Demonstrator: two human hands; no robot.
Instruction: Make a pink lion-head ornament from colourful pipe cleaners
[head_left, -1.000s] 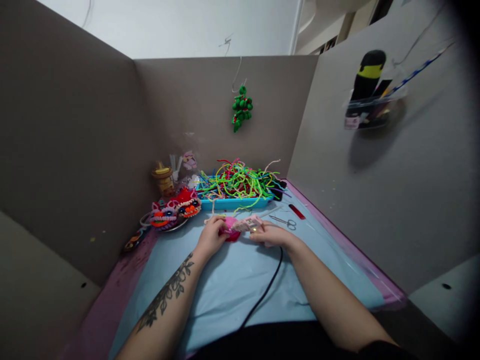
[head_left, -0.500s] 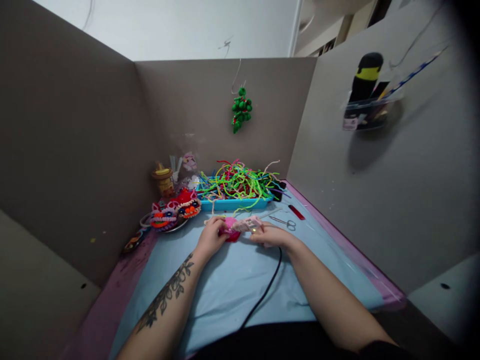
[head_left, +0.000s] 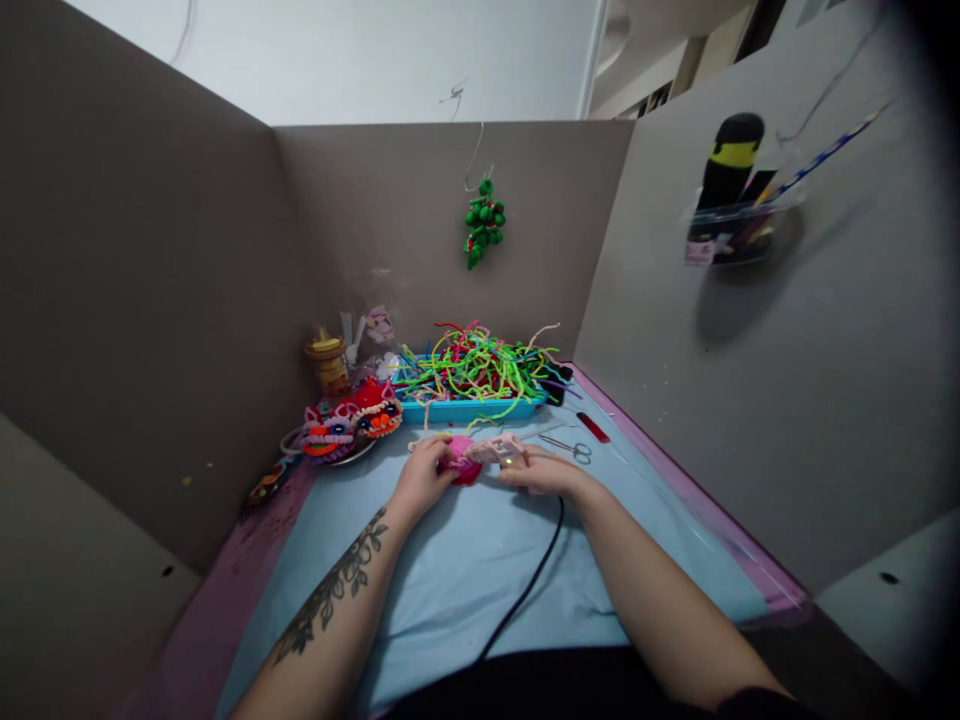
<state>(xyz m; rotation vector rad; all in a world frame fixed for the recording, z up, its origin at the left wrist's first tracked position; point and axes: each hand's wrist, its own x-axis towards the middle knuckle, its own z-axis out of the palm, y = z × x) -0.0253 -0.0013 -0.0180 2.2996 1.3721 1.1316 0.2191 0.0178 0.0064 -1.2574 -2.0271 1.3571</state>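
Pink fuzzy piece (head_left: 466, 472) at the middle of the worktop (head_left: 457, 570), on the near side of the blue tray (head_left: 480, 410), pinched in the grip of the left hand (head_left: 424, 474). Grip of the right hand (head_left: 541, 471) wrapped around a pale pink tool (head_left: 498, 449), just right of the piece.

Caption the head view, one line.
Left hand holds a rounded bright-pink piece; right hand holds a pale-pink, plastic-looking tool close to it.
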